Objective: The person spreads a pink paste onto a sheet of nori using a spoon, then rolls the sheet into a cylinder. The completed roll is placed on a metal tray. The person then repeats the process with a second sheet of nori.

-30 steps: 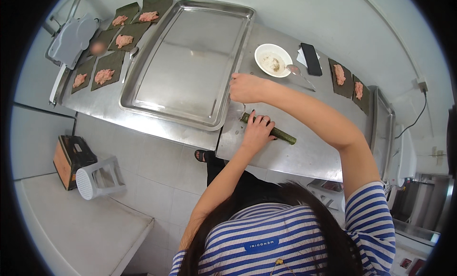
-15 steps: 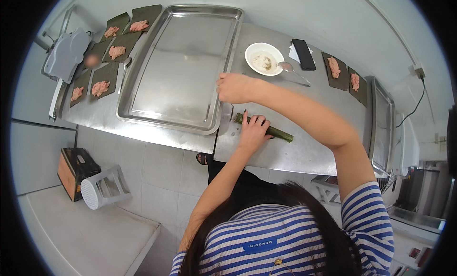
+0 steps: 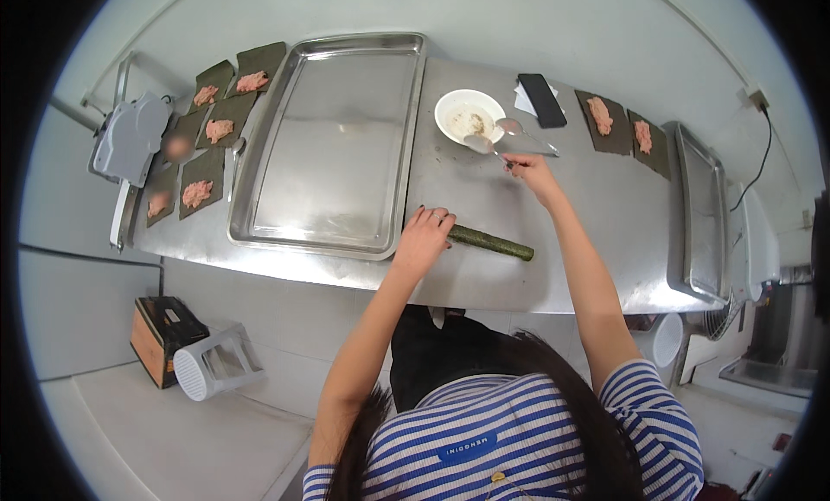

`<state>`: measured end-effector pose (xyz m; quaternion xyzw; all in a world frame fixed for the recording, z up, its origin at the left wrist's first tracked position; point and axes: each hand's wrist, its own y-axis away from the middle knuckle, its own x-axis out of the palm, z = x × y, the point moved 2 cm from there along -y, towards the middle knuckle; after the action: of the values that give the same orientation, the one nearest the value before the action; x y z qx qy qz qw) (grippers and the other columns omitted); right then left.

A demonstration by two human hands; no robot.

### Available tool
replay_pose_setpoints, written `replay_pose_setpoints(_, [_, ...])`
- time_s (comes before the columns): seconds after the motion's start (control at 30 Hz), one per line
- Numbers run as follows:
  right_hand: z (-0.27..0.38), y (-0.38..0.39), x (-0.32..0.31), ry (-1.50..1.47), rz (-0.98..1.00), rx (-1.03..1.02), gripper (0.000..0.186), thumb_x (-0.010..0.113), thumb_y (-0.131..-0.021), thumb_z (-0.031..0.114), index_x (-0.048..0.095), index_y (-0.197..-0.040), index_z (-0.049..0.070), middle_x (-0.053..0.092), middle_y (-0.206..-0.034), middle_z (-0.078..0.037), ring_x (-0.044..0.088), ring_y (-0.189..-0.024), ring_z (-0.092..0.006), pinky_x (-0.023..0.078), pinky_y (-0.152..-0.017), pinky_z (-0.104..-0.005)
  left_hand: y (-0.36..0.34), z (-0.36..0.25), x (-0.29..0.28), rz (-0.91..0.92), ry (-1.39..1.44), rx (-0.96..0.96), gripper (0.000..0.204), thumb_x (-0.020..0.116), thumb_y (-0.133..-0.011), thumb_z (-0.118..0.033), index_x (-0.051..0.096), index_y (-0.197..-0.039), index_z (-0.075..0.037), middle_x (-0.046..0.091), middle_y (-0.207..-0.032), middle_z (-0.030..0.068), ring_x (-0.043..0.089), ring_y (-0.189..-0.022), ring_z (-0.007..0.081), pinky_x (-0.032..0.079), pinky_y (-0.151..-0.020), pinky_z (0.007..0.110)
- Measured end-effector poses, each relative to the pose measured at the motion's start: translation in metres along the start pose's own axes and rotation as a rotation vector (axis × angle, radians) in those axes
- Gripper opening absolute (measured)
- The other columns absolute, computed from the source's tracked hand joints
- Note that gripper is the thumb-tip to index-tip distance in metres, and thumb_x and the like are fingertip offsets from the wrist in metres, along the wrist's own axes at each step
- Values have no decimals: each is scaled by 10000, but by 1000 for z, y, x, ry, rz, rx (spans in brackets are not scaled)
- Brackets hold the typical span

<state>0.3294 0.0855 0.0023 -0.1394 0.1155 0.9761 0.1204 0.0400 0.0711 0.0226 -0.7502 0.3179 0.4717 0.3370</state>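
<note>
The left hand (image 3: pixel 422 242) curls its fingers over the left end of the near green roll (image 3: pixel 493 242), apparently steadying it, while the right hand (image 3: pixel 531 172) (fingers pinched round a spoon (image 3: pixel 478 144)) is by the far white bowl (image 3: pixel 444 114).

- Blue patch (image 3: pixel 468 447) on the chest of the blue-and-white striped top (image 3: pixel 553 427): one short word, single line, pale capitals, legible.
- Same lettering is upside down from the wearer's side, right way up for anyone facing them. Line runs slightly tilted.
- Black-and-orange box (image 3: pixel 154 345), floor, left: faint marks on the black part, too small to make out.
</note>
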Motion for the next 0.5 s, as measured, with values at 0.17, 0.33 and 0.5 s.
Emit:
replay_pose_setpoints(0.17, [-21, -8, -6, 7, -54, 85, 362, 575, -817, 40, 664, -1168, 43, 656, -892, -36, 550, -791, -115, 441, -740, -255, -11, 11, 1, 137, -47, 33, 387, 764, -674, -126, 607, -1025, -86, 612, -1011, 69, 588, -1021, 260, 419, -1007, 393])
replay_pose_setpoints(0.33, [17, 37, 8, 558, -366, -381, 343, 662, -791, 156, 658, -1104, 19, 632, -1041, -176, 603, -963, -314, 467, -877, -382, -15, 13, -3, 189, -4, 34, 339, 752, -688, -116, 627, -1002, -88, 619, -960, 71, 596, -976, 271, 451, -939, 391])
replay_pose_setpoints(0.5, [28, 117, 81, 703, 66, -448, 366, 701, -766, 150, 605, -1085, 1, 568, -1083, -154, 548, -1061, -333, 471, -902, -413, -23, 16, -9, 200, 34, 109, 291, 744, -697, -113, 633, -962, -70, 621, -901, 75, 605, -918, 278, 458, -906, 394])
